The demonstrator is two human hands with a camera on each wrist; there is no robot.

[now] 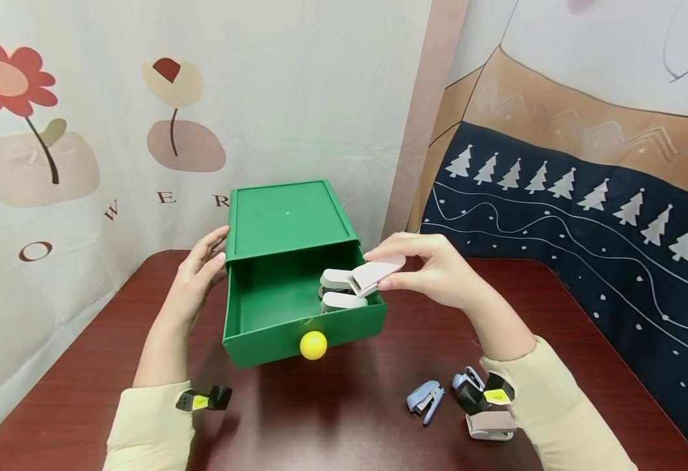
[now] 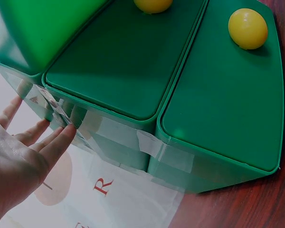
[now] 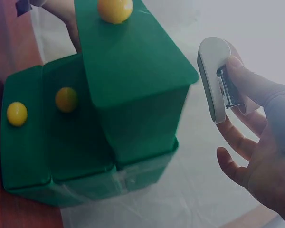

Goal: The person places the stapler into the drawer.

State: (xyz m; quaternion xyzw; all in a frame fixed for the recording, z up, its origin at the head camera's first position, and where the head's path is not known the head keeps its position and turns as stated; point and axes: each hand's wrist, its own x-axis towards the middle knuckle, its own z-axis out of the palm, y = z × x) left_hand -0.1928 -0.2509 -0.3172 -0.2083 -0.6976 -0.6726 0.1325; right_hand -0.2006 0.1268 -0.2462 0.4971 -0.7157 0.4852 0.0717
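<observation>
1. Head view: behind everything is a white hanging (image 1: 297,98) printed with flowers; below it spreads a glossy red-brown wooden table (image 1: 320,425).
2. On the table stands a green plastic cabinet (image 1: 288,219). Its top drawer (image 1: 261,347) is pulled out; the left wrist view shows two closed drawer fronts (image 2: 123,71) beneath.
3. The person's left hand (image 1: 198,269) lies against the cabinet's left side, fingers extended, gripping nothing. Keeping those fingertips pressed there should steady the cabinet while the other hand works over the drawer.
4. The person's right hand (image 1: 435,265) pinches a pale pink-and-white stapler (image 1: 377,273) between thumb and fingers. Good handling, I judge, means a firm pinch, a level wrist and clearance from the drawer's rim and contents.
5. That stapler lies at the fingertips, left of the palm, above the drawer's right side in the head view; the right wrist view shows a gap between it and the drawer.
6. Two white-topped staplers (image 1: 344,301) lie inside the drawer, at its right, with something dark between them.
7. On the table, near the right forearm, are two light-blue staplers (image 1: 422,396) and a pink-and-white one (image 1: 490,424).
8. Smallest: a round yellow knob (image 1: 313,345) on the drawer's front.
</observation>
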